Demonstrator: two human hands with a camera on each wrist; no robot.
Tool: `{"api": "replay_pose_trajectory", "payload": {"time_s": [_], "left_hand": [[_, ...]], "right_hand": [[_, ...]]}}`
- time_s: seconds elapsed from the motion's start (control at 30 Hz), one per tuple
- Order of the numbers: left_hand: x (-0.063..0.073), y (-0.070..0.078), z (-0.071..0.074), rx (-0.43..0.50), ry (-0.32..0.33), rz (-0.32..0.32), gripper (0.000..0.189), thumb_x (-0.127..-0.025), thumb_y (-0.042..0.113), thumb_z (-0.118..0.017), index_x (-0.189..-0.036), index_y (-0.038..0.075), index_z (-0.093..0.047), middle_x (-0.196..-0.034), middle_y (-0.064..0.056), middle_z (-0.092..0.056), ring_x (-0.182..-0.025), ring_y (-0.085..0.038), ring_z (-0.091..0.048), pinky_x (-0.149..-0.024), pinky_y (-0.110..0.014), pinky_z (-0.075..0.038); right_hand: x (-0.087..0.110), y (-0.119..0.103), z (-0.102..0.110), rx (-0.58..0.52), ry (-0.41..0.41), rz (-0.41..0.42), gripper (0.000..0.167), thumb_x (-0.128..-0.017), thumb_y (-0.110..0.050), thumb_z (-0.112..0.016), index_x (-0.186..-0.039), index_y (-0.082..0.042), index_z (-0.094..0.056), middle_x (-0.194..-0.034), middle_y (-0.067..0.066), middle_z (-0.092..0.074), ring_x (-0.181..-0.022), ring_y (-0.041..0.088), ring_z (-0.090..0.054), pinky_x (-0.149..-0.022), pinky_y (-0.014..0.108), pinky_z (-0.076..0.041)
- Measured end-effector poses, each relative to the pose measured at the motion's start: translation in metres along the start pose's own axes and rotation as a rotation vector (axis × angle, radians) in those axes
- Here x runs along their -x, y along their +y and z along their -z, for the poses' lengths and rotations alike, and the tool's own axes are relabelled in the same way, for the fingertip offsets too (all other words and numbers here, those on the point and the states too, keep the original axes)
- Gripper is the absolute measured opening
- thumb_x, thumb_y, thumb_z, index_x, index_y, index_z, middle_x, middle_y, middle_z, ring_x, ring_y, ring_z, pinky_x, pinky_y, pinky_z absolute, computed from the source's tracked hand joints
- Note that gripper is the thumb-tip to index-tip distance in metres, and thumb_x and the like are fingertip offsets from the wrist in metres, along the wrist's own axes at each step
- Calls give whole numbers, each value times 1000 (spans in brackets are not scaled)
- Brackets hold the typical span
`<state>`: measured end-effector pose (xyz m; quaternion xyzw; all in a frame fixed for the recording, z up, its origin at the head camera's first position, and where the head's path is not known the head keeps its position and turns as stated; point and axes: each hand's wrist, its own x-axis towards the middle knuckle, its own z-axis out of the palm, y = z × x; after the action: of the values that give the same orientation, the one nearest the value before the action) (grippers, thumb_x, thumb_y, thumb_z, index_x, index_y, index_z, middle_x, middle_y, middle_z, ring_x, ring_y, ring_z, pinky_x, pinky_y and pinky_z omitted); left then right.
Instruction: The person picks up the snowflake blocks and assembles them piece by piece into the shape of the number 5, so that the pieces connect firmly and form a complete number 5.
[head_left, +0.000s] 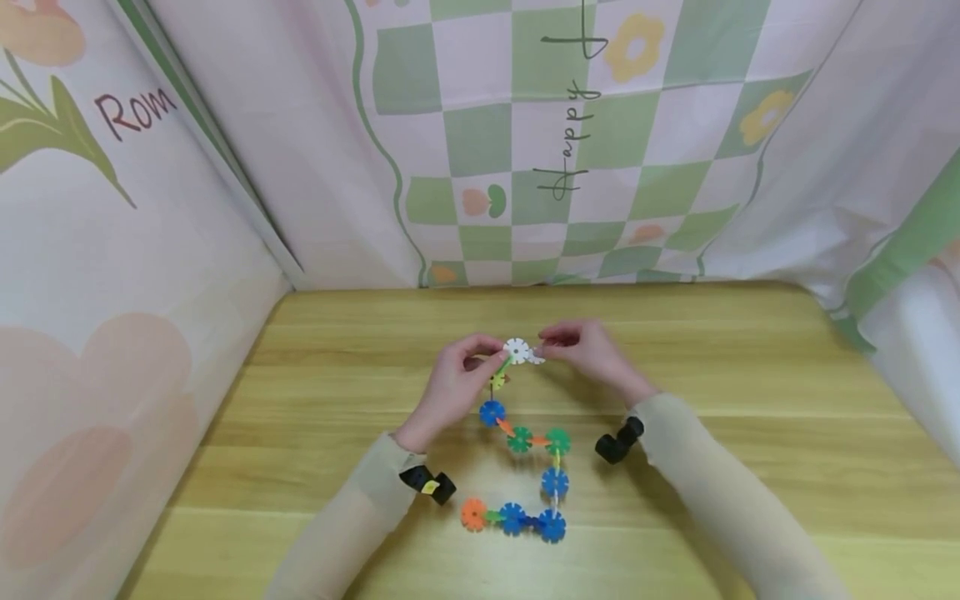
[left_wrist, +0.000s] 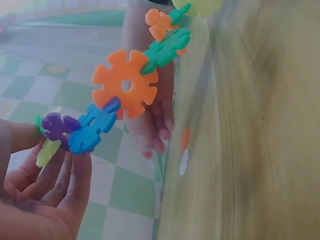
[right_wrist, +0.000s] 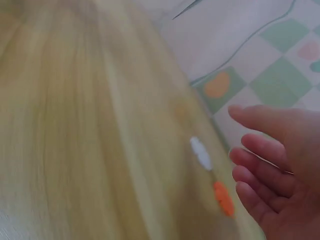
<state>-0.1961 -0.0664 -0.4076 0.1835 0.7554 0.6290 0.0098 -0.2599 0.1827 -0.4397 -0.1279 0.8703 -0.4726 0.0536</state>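
Note:
In the head view my left hand (head_left: 450, 379) pinches the upper end of a chain of notched plastic interlocking discs, by the white disc (head_left: 517, 344). My right hand (head_left: 588, 354) has its fingertips at a small pale disc (head_left: 537, 357) that joins the white one edge-on. Below, the chain bends past a blue disc (head_left: 492, 412) and a green disc (head_left: 558, 441) to an orange disc (head_left: 474, 514). The left wrist view shows the left hand holding a chain by a purple disc (left_wrist: 59, 127). The right wrist view differs: there the right hand (right_wrist: 280, 170) is spread, holding nothing.
A wooden table (head_left: 300, 467) lies under the hands, with patterned cloth (head_left: 480, 142) behind and at both sides. In the right wrist view a loose white disc (right_wrist: 201, 153) and an orange disc (right_wrist: 223, 199) lie near the table's edge.

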Motion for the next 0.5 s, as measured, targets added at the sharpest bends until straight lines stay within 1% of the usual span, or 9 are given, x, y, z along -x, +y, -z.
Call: {"api": "replay_pose_trajectory", "payload": {"time_s": [0.13, 0.23, 0.3, 0.37, 0.4, 0.47, 0.5], "left_hand": [[1, 0, 0, -14, 5, -9, 13, -102, 17, -66, -108, 8, -72, -103, -5, -69, -81, -26, -69, -71, -54, -56], [2, 0, 0, -15, 10, 10, 15, -102, 18, -66, -110, 8, -72, -105, -5, -69, -81, -26, -69, -70, -46, -56], [5, 10, -1, -10, 11, 30, 15, -103, 16, -64, -111, 5, -71, -105, -7, -68, -83, -31, -70, -68, -37, -55], [8, 19, -1, -1, 5, 47, 15, -103, 12, -63, -112, 2, -70, -106, -10, -68, -84, -35, -70, -67, -31, -53], [9, 24, -1, 5, 3, 50, 15, -103, 10, -62, -112, 0, -69, -106, -11, -68, -85, -37, -69, -67, -29, -53], [12, 33, -1, 3, 2, 52, 14, -103, 6, -61, -112, -2, -69, -105, -13, -68, -85, -38, -69, -67, -28, -53], [12, 33, -1, 2, 2, 51, 14, -103, 6, -61, -111, -3, -69, -104, -13, -68, -84, -37, -69, -68, -28, -54]], "right_hand": [[-4, 8, -5, 92, -21, -16, 47, -86, -28, -85, -124, -3, -71, -109, 8, -72, -97, 23, -66, -85, 38, -55], [-5, 9, -9, 125, -30, 10, 45, -87, -25, -84, -123, -2, -72, -109, 9, -72, -96, 23, -66, -85, 41, -56], [-6, 9, -11, 141, -29, 38, 41, -88, -22, -83, -122, -1, -72, -109, 10, -72, -95, 23, -66, -84, 41, -56], [-7, 8, -12, 151, -34, 62, 36, -90, -19, -81, -119, 0, -73, -108, 11, -72, -94, 23, -66, -83, 41, -56], [-8, 8, -12, 156, -37, 70, 34, -90, -17, -81, -118, 0, -74, -107, 11, -72, -93, 23, -66, -83, 41, -56], [-9, 7, -12, 166, -47, 75, 29, -90, -14, -80, -115, 0, -75, -104, 10, -72, -91, 23, -65, -81, 40, -55], [-9, 7, -12, 166, -50, 75, 28, -89, -13, -81, -113, 0, -75, -102, 10, -72, -90, 22, -65, -81, 39, -55]]}}
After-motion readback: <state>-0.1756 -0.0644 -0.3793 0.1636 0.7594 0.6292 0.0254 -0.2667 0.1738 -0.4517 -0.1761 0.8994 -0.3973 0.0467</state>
